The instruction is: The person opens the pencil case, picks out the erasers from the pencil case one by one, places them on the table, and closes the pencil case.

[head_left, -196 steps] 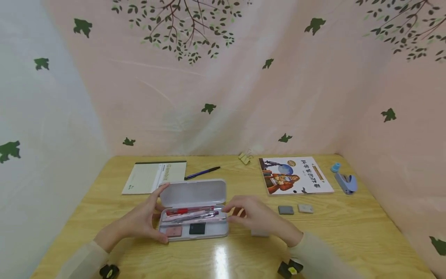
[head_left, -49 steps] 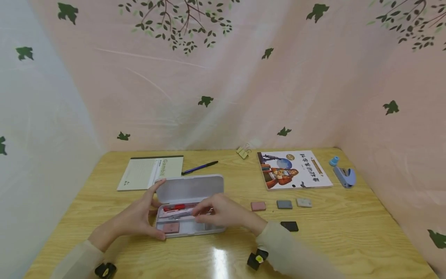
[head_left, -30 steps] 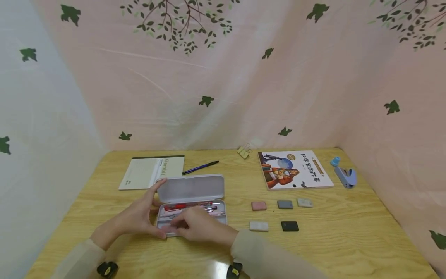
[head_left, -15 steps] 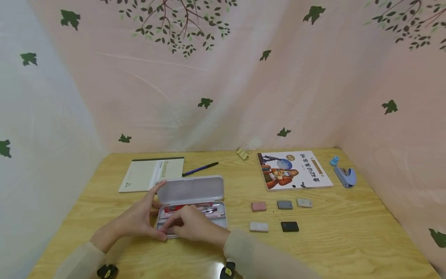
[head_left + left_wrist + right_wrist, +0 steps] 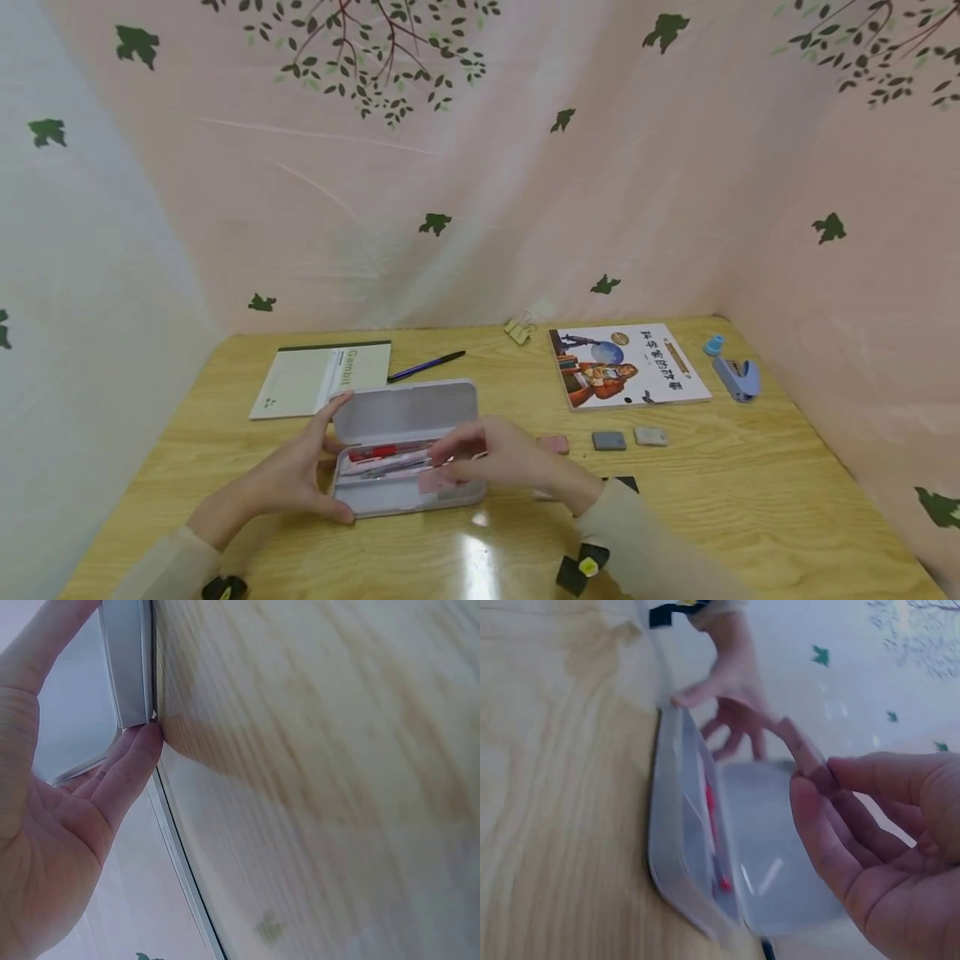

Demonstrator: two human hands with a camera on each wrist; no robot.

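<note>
A pale pencil case (image 5: 405, 415) lies open on the table, its lid tipped back. A red pen (image 5: 375, 453) and several pale pens fill its rear compartment. My left hand (image 5: 296, 483) grips the case's left end, thumb at the front edge and fingers at the rear; the left wrist view has the fingers at the case's (image 5: 129, 667) hinge side. Between the thumb and fingers of my right hand (image 5: 502, 454) is a pink eraser (image 5: 432, 481), above the front compartment. In the right wrist view the eraser (image 5: 804, 754) is seen edge-on, clear of the case.
Right of the case lie another pink eraser (image 5: 555, 443), a grey one (image 5: 608, 441), a whitish one (image 5: 650, 437) and a partly covered black one (image 5: 626, 482). Behind are a notebook (image 5: 303, 387), a pen (image 5: 426, 367), a binder clip (image 5: 518, 331), a picture book (image 5: 630, 371) and a blue stapler-like tool (image 5: 737, 381).
The black eraser has gone from the case to the table, and more erasers lie there. The right hand has lifted the pink eraser from the front compartment's left end and moved right.
</note>
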